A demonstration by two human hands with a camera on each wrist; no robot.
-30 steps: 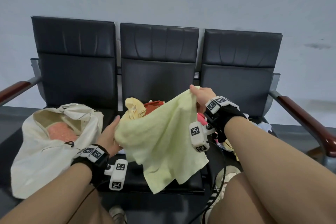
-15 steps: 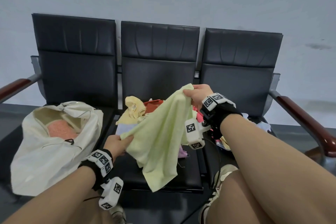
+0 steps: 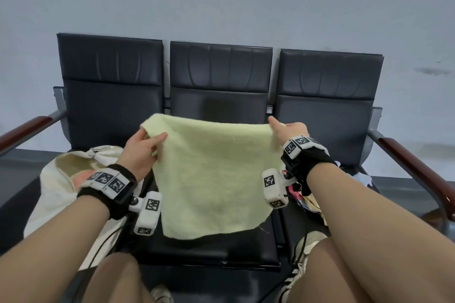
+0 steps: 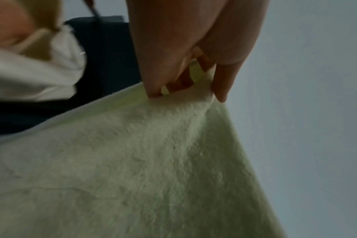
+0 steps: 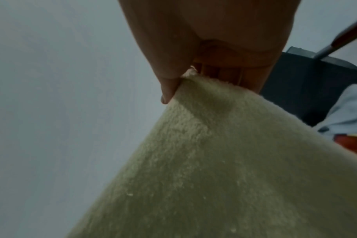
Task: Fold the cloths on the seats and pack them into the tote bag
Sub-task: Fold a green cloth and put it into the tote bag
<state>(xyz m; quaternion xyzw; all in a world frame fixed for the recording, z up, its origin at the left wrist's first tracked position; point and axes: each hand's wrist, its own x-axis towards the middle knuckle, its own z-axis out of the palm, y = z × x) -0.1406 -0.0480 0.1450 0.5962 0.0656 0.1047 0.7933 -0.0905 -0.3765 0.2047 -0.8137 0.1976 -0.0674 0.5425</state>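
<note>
A pale yellow fleecy cloth (image 3: 211,174) hangs spread flat in the air above the middle seat (image 3: 211,251). My left hand (image 3: 141,147) pinches its top left corner, and my right hand (image 3: 286,130) pinches its top right corner. Up close, the left wrist view shows the cloth (image 4: 132,169) pinched between thumb and fingers (image 4: 220,87). The right wrist view shows the same grip on the cloth (image 5: 224,161). The cream tote bag (image 3: 56,187) stands open on the left seat with a pink cloth (image 3: 80,178) inside. The cloth pile behind the spread cloth is hidden.
A row of three black seats stands against a grey wall, with wooden armrests at the left (image 3: 23,130) and right (image 3: 413,167). More cloths (image 3: 362,176) lie on the right seat, partly behind my right forearm. Cables hang from both wrist cameras.
My left hand rose from the cloth's lower edge to its top left corner. Both hands moved apart, and the bunched cloth now hangs spread flat, hiding the pile behind it.
</note>
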